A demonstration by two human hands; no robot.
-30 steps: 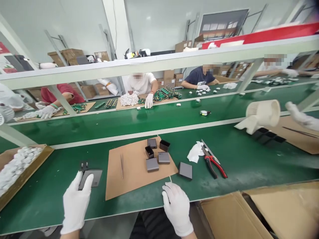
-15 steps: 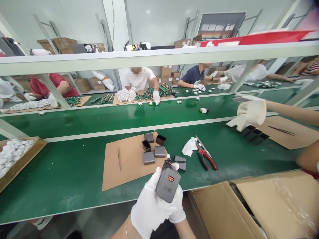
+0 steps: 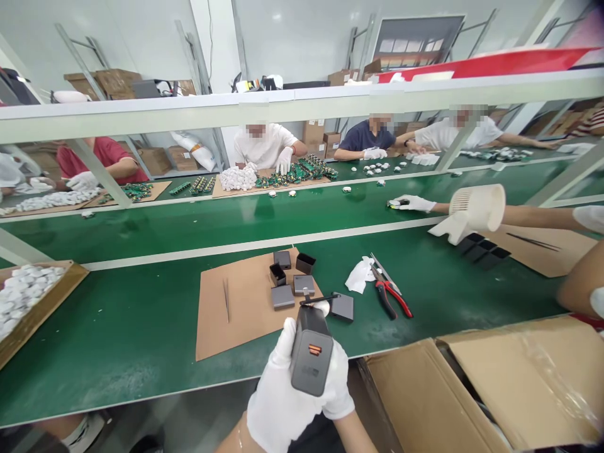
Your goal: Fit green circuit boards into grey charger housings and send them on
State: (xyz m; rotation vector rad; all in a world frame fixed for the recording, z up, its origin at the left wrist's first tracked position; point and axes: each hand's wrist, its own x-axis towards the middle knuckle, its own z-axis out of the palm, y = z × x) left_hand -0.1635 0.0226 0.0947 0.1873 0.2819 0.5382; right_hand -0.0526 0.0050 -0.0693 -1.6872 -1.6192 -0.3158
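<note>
"Head view: what has changed over the last second?"

"The left hand (image 3: 278,393) was off to the left, and the right hand (image 3: 338,384) rested at the worktop (image 3: 141,333) edge. Now they meet around the grey housing (image 3: 310,368), held up over the near edge."

"Is each one gripping it?"

"The left is closed on its side, thumb along it. The right is against the other side, partly hidden, so I can't tell how firmly it grips. Either way, neither looks free for anything else."

"And the far end?"

"A thin black plate (image 3: 319,300) lies across it, tilted. Whether it's seated, I can't tell. The slotted end faces the camera."

"Anything else nearby?"

"Grey cases (image 3: 282,297) and tweezers (image 3: 226,302) on the brown board (image 3: 250,314), red-handled pliers (image 3: 400,303) to the right. Farther off, a co-worker's gloved hand (image 3: 415,203) has reached a small part (image 3: 392,204)."
</note>
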